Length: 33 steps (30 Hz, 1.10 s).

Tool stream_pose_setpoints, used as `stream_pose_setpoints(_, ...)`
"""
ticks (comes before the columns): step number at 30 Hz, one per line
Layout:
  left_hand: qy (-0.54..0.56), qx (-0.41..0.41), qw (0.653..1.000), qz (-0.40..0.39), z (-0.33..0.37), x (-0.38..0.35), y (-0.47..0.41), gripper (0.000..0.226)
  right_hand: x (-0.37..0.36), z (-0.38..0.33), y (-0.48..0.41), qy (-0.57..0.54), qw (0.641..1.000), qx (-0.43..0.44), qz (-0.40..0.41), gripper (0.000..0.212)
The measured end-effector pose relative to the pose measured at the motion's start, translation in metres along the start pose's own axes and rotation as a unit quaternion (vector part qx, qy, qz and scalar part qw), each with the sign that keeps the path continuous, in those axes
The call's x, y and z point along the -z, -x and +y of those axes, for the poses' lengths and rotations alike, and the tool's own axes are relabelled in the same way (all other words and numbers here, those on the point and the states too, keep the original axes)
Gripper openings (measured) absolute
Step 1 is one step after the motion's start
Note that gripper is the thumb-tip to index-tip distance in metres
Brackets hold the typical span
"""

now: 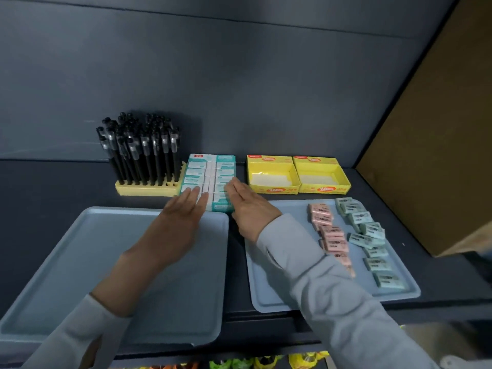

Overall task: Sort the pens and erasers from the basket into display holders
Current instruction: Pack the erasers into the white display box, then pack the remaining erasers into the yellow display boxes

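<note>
Both hands lie flat with straight fingers and hold nothing. The left hand (183, 209) rests its fingertips on the near left part of the teal eraser box (213, 166), and the right hand (247, 206) presses against its near right side.

At the back left of the tabletop the black pens (138, 147) stand upright in the yellow pen holder (143, 190), just beside the teal box. The left tray (80, 262) sits by the front edge under the left forearm.

The step looks like squaring up the full teal box. Push evenly from both sides with flat palms, so the rows of white erasers stay level and the box does not knock the pen holder.

Two yellow boxes (269, 178) stand at the back right. In front of them the right tray (290, 207) carries the loose pink erasers (327, 230) and green erasers (370, 235), probably next to be sorted.
</note>
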State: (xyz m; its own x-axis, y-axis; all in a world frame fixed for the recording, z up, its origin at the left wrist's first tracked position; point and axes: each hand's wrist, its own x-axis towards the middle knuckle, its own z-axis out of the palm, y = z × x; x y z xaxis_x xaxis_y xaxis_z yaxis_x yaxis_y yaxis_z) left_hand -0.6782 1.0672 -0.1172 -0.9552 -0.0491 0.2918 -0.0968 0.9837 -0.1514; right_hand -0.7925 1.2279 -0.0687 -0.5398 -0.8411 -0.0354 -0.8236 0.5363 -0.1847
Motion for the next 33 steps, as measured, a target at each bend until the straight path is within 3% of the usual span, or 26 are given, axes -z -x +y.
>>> stream_pose_setpoints(3, 0.078, 0.061, 0.995, -0.004, 0.012, 0.020, -0.014, 0.063, 0.037, 0.024, 0.036, -0.074, 0.996, 0.003, 0.040, 0.067)
stream_pose_setpoints(5, 0.163, 0.069, 0.984, 0.028, 0.037, 0.037, -0.022, 0.057, 0.060, 0.053, 0.064, -0.089, 0.995, 0.000, 0.047, 0.060)
stream_pose_setpoints(8, 0.270, 0.036, 0.961, 0.045, 0.095, 0.063, -0.034, 0.046, 0.075, 0.103, 0.098, -0.078, 0.995, -0.048, 0.046, 0.044)
stream_pose_setpoints(11, 0.305, -0.014, 0.952, -0.013, 0.164, 0.071, -0.039, 0.060, 0.074, 0.134, 0.116, -0.056, 0.995, -0.084, 0.018, 0.037)
stream_pose_setpoints(15, 0.279, -0.069, 0.958, -0.017, 0.230, 0.053, -0.045, 0.081, 0.065, 0.146, 0.123, -0.023, 0.997, -0.062, -0.037, 0.039)
stream_pose_setpoints(27, 0.168, 0.034, 0.985, 0.017, 0.223, 0.033, -0.031, 0.053, 0.043, 0.140, 0.112, 0.012, 1.000, 0.017, -0.011, 0.023)
stream_pose_setpoints(30, 0.114, 0.048, 0.991, 0.049, 0.215, 0.036, -0.025, 0.034, 0.037, 0.132, 0.109, -0.017, 0.999, 0.033, 0.000, 0.022)
stream_pose_setpoints(33, 0.133, 0.107, 0.984, 0.048, 0.211, 0.037, -0.022, 0.042, 0.034, 0.124, 0.108, -0.055, 0.998, 0.040, 0.009, 0.024)
